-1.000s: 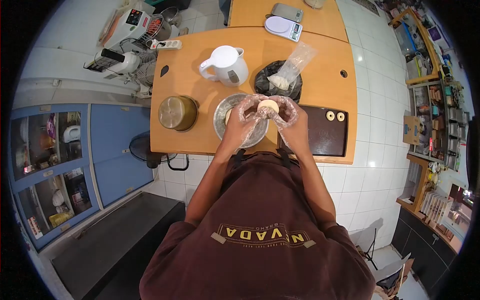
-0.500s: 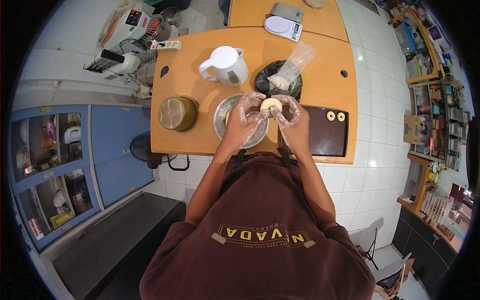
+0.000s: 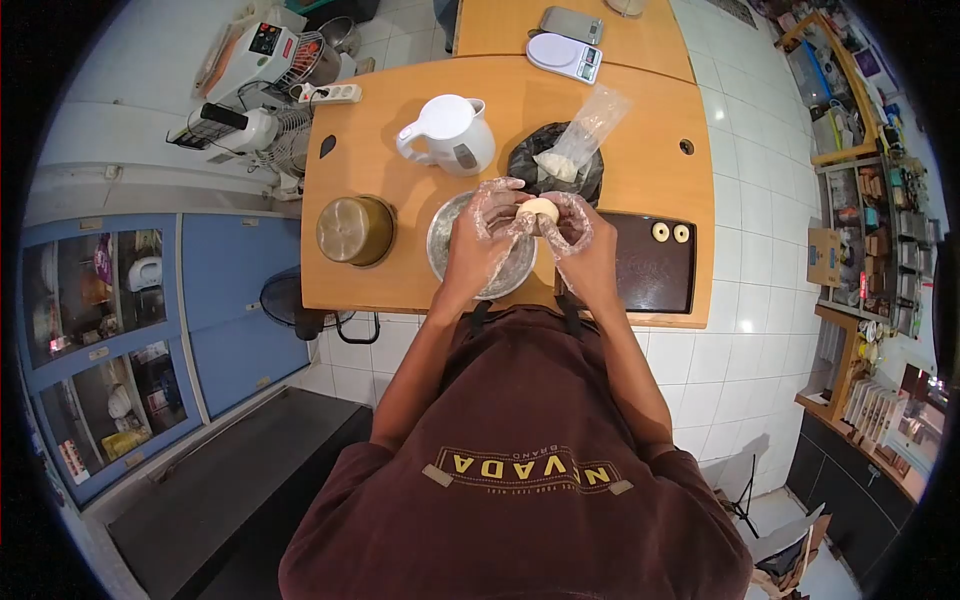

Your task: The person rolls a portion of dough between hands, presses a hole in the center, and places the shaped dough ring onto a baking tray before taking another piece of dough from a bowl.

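Between my floury fingers is a small pale dough ring [image 3: 538,210], held above the table at the right rim of a metal mixing bowl [image 3: 442,262]. My left hand [image 3: 487,232] pinches its left side. Closed on its right side is my right hand [image 3: 582,238], with the thumb at the ring's near edge. The fingers hide the ring's hole and lower part. To the right lies a dark baking tray [image 3: 650,270] with two small dough rings [image 3: 671,232] near its far edge. The bowl's inside is partly covered by my left hand and forearm.
Beyond the bowl stand a white electric kettle [image 3: 450,135] and a black bag [image 3: 528,160] with a clear plastic bag [image 3: 595,118] of white powder. An upturned metal pot [image 3: 352,230] sits left. Kitchen scales [image 3: 562,57] and a power strip [image 3: 330,93] lie farther back.
The dough ring has tipped and shifted slightly left and nearer between my fingers, so its hole no longer shows. Both hands have stayed close together on it.
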Demonstrator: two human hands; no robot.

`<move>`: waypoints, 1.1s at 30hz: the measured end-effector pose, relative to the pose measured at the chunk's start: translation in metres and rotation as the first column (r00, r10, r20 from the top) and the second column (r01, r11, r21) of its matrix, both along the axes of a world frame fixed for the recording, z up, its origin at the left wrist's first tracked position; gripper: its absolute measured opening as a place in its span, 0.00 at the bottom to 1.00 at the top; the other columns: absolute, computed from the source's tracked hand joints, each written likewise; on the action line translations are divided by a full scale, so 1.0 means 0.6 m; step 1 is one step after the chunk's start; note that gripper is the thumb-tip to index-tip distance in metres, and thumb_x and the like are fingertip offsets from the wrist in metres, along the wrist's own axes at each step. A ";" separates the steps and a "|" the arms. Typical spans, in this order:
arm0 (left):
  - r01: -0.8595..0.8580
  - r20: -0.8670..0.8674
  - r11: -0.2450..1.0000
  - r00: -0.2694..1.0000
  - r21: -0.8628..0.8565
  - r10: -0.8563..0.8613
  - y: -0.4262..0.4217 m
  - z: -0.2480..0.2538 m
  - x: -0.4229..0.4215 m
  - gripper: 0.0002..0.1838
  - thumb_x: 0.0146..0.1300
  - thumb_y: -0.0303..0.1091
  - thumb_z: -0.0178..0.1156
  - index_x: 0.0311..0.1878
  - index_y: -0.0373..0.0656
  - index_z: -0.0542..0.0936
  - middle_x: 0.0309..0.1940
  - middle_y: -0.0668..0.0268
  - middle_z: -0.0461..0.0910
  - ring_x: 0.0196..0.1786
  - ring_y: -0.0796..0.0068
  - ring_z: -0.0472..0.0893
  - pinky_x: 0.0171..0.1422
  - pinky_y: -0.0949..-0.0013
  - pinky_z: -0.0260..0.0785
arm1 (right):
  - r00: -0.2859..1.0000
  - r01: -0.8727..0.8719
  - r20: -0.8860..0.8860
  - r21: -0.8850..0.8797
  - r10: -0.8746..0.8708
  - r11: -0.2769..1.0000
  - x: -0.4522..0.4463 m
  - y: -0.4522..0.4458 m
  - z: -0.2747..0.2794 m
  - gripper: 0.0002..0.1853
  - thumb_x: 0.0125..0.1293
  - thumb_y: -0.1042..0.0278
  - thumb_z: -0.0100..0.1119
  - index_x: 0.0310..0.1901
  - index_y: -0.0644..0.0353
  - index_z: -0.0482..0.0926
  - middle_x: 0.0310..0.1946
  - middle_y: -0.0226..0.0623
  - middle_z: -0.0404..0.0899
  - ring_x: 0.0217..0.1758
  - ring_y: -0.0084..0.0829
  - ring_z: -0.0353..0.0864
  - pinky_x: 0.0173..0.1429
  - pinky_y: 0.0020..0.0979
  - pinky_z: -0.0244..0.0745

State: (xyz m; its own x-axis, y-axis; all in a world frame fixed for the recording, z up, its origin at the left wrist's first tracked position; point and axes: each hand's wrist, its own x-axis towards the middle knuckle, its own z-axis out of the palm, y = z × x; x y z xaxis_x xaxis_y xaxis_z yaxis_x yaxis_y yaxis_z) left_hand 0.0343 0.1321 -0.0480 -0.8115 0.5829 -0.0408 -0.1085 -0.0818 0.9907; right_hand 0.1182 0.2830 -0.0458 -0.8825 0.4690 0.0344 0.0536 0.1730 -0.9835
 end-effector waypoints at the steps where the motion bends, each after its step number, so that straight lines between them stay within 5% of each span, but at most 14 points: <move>1: -0.011 -0.030 1.000 0.999 -0.001 0.011 0.000 -0.004 -0.001 0.24 0.67 0.17 0.65 0.66 0.34 0.76 0.57 0.58 0.84 0.60 0.69 0.84 0.66 0.66 0.77 | 1.000 -0.015 0.022 -0.021 0.016 1.000 0.002 0.000 0.000 0.15 0.67 0.75 0.69 0.55 0.66 0.85 0.44 0.46 0.90 0.48 0.31 0.91 0.54 0.32 0.83; 9: -0.142 -0.317 0.968 0.946 -0.209 0.070 0.007 0.001 0.014 0.19 0.68 0.20 0.64 0.62 0.28 0.82 0.61 0.56 0.85 0.61 0.71 0.84 0.68 0.68 0.75 | 0.998 0.028 -0.052 0.158 -0.020 0.987 -0.001 -0.002 0.002 0.17 0.68 0.74 0.70 0.57 0.66 0.86 0.43 0.51 0.89 0.43 0.36 0.90 0.51 0.35 0.81; 12: -0.157 -0.290 0.972 0.952 -0.175 0.102 0.007 0.000 0.018 0.20 0.69 0.21 0.65 0.63 0.29 0.82 0.61 0.55 0.85 0.62 0.71 0.84 0.68 0.68 0.75 | 0.997 0.041 -0.074 0.181 -0.028 0.983 0.001 -0.001 -0.011 0.17 0.69 0.76 0.68 0.58 0.66 0.86 0.45 0.49 0.89 0.45 0.34 0.88 0.52 0.33 0.80; 17: -0.083 -0.003 0.993 0.997 -0.086 0.083 0.002 -0.019 0.024 0.20 0.70 0.22 0.65 0.63 0.29 0.82 0.59 0.55 0.86 0.60 0.72 0.84 0.67 0.67 0.75 | 0.996 0.004 -0.093 0.177 0.013 0.984 0.004 0.001 0.006 0.17 0.72 0.78 0.65 0.61 0.65 0.85 0.48 0.43 0.88 0.50 0.26 0.85 0.56 0.28 0.78; 23: -0.030 0.026 0.996 0.999 -0.084 0.032 -0.008 -0.009 0.020 0.20 0.70 0.23 0.66 0.64 0.28 0.81 0.57 0.55 0.86 0.59 0.72 0.84 0.66 0.68 0.75 | 0.998 -0.034 -0.044 0.070 0.038 0.997 0.003 0.015 0.003 0.15 0.70 0.74 0.69 0.57 0.63 0.88 0.46 0.44 0.89 0.47 0.30 0.88 0.53 0.31 0.81; 29: -0.113 0.048 0.993 0.993 0.035 0.111 0.001 0.018 0.015 0.18 0.71 0.25 0.64 0.62 0.29 0.82 0.56 0.58 0.86 0.58 0.72 0.84 0.64 0.68 0.76 | 0.999 0.028 -0.021 -0.351 -0.038 0.936 0.004 -0.004 0.010 0.15 0.74 0.73 0.67 0.59 0.66 0.85 0.50 0.36 0.88 0.53 0.23 0.85 0.57 0.28 0.81; 33: -0.108 0.029 0.994 0.994 -0.002 0.108 -0.002 0.016 0.011 0.18 0.71 0.25 0.66 0.62 0.30 0.82 0.56 0.58 0.87 0.57 0.74 0.85 0.64 0.71 0.75 | 1.000 0.015 -0.014 -0.446 -0.024 0.895 0.005 -0.011 0.008 0.15 0.73 0.75 0.67 0.59 0.67 0.84 0.48 0.35 0.87 0.51 0.21 0.84 0.55 0.27 0.80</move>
